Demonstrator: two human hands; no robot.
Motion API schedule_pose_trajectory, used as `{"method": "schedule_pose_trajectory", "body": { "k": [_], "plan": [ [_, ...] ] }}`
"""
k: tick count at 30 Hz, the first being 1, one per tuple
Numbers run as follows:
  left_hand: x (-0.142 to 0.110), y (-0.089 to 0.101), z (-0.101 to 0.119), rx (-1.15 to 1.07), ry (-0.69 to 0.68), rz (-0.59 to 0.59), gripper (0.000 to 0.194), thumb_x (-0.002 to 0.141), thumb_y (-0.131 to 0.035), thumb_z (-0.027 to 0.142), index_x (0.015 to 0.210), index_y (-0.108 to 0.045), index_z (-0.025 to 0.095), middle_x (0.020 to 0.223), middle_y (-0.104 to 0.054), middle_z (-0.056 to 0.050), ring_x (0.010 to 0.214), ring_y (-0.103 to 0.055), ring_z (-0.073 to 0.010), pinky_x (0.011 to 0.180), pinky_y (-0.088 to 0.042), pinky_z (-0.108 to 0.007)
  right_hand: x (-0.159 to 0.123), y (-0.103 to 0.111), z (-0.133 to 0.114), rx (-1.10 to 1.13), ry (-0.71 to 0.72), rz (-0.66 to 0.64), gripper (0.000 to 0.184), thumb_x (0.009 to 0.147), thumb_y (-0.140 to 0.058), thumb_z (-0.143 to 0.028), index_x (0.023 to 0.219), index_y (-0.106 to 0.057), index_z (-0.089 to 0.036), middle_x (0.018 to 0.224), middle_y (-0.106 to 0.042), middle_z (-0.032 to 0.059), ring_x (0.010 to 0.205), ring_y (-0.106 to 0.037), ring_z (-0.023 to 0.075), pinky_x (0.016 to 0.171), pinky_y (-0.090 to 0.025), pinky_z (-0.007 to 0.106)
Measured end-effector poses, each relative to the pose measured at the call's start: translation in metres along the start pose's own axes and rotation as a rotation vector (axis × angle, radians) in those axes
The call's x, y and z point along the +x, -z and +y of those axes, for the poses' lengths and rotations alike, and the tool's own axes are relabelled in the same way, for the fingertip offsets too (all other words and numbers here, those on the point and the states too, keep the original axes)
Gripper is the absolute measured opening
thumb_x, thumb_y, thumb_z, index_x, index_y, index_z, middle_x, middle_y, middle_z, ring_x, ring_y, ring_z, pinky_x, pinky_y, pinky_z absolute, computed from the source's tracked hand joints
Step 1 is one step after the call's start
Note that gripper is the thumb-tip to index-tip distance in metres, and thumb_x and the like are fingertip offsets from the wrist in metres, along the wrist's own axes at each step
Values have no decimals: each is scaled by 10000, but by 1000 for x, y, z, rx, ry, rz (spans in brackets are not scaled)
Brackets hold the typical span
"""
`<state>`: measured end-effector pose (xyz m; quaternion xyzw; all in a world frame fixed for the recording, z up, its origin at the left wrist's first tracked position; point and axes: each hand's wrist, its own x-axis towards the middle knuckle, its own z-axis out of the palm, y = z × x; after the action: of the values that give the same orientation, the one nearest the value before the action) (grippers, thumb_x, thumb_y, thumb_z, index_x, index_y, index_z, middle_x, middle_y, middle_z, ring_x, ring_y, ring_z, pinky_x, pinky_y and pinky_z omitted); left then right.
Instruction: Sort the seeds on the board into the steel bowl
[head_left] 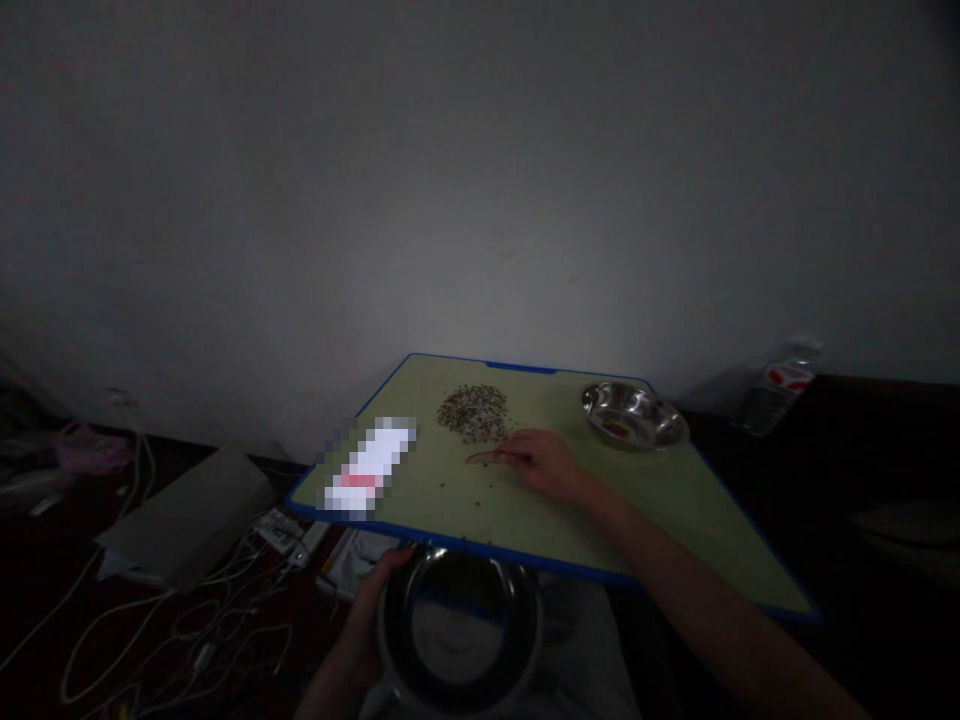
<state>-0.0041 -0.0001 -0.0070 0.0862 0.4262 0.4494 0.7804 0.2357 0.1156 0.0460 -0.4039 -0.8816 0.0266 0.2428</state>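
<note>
My right hand (544, 465) is over the light green board of a small table (592, 520), fingers closed on a thin, clear-looking piece with a reddish edge (481, 457); its exact kind is too dark to tell. Just beyond the fingertips lies a loose pile of small dark and pale grains, like mixed beans or seeds (474, 413). A few single grains (478, 503) are scattered toward the near edge. Below that edge, my left hand (373, 600) grips the left side of a shiny metal bowl (535, 640), its mouth facing up. Most left fingers are hidden.
A second metal bowl (637, 415) stands at the table's right side. On the left lies a bright, blurred-out screen (373, 465). A bottle (776, 390) is beyond the table at right. Tangled cables (202, 625) and a grey box (187, 515) lie at left. A wall (480, 200) rises behind.
</note>
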Motion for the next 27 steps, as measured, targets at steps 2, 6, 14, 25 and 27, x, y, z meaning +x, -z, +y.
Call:
{"method": "schedule_pose_trajectory", "body": {
  "k": [2,6,14,25,27],
  "plan": [
    [1,1,0,17,-20,15,152,670,-573,240,598,-650,131,542,-680,-23,558,-613,-172,611,-447,-281,0,0,-4,7,19,2,244,827,-440,-322,904,-647,-218,779,-638,29,696,-542,121,616,-356,219],
    [4,4,-1,30,-52,28,137,663,-588,246,610,-653,137,553,-685,-10,567,-617,-168,625,-450,-277,0,1,-8,21,42,2,240,832,-434,-309,912,-641,-219,781,-634,24,700,-542,118,616,-353,216],
    [1,2,-2,26,-35,-1,151,660,-586,242,597,-665,130,552,-690,-31,565,-623,-178,608,-457,-276,0,-2,-11,40,64,-40,244,832,-435,-305,958,-631,-231,802,-631,26,746,-547,121,656,-377,223],
    [1,0,1,96,-102,115,116,633,-598,225,578,-658,143,537,-680,-11,563,-605,-168,614,-437,-270,12,-13,-24,42,104,36,249,838,-425,-275,983,-624,-236,898,-635,34,817,-548,124,718,-396,240],
    [0,0,1,99,-132,124,107,620,-612,232,564,-654,151,532,-675,-3,556,-599,-168,615,-433,-270,15,-15,-27,45,136,18,245,833,-436,-260,993,-620,-249,913,-635,28,828,-549,126,720,-397,242]
  ]
}}
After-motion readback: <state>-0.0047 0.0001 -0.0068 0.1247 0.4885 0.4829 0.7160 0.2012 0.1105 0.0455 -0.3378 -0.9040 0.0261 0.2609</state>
